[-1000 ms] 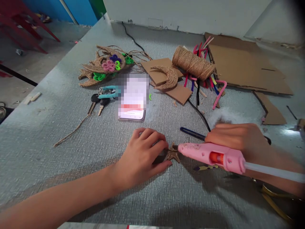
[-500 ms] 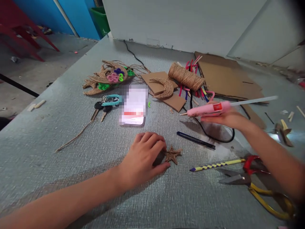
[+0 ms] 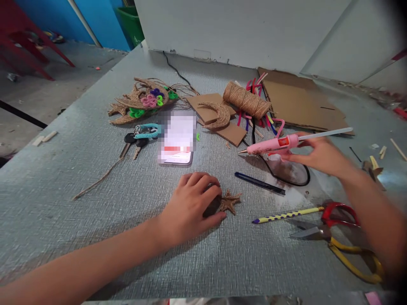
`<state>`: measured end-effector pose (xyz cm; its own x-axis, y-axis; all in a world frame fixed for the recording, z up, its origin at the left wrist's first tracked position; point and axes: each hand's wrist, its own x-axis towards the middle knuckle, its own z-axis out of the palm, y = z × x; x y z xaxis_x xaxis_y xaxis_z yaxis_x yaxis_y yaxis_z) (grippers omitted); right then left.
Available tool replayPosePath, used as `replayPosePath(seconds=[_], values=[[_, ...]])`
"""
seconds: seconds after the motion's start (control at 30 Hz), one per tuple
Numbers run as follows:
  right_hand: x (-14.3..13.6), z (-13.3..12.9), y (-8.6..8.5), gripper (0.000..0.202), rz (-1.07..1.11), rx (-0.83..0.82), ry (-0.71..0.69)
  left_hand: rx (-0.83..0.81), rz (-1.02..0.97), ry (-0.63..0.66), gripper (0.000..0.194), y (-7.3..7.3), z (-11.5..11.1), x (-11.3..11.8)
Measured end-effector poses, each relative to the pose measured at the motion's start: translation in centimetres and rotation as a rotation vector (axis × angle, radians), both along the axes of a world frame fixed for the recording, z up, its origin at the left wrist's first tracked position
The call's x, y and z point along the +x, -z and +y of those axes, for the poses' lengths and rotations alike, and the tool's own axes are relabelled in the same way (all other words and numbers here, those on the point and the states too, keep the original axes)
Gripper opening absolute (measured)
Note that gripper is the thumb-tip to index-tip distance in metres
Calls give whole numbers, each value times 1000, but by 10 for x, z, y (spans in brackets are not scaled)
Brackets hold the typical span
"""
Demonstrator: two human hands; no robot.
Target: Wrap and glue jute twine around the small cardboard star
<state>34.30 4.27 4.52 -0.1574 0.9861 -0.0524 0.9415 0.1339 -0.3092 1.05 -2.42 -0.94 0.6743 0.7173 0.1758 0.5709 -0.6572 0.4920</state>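
Left hand (image 3: 190, 207), thumb and fingers apart, beside small brown twine-edged star (image 3: 229, 203). Right hand (image 3: 326, 156) at rear of pink plastic glue gun (image 3: 267, 145), translucent stick (image 3: 330, 133) protruding.

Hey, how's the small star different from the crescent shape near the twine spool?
The star has pointed arms, while the crescent curves, opening leftward in view. The star looks smaller than the crescent. The star lies on the table by the left hand; the crescent rests on cardboard pieces. Both are brown, with what looks like twine.
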Motion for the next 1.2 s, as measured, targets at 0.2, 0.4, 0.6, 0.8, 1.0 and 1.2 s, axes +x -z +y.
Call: replayPosePath(seconds=[0.2, 0.4, 0.6, 0.8, 1.0, 1.2], values=[[2, -46, -24, 43, -271, 178, 232, 18, 6, 12, 24, 1, 0, -1], [-73, -62, -20, 36, -8, 14, -305, 24, 11, 4, 28, 1, 1, -1], [-109, -48, -1, 25, 171, -329, -491, 22, 7, 65, 26, 0, 2, -2], [-115, -43, 1, 14, 272, -328, -561, 16, -5, 79, 24, 0, 2, -2], [-121, -44, 11, 13, 310, -275, -563, -5, -3, 74, 20, -1, 1, -3], [-126, -42, 21, 10, 375, -182, -556, 6, -8, 74, 22, 1, 4, -2]])
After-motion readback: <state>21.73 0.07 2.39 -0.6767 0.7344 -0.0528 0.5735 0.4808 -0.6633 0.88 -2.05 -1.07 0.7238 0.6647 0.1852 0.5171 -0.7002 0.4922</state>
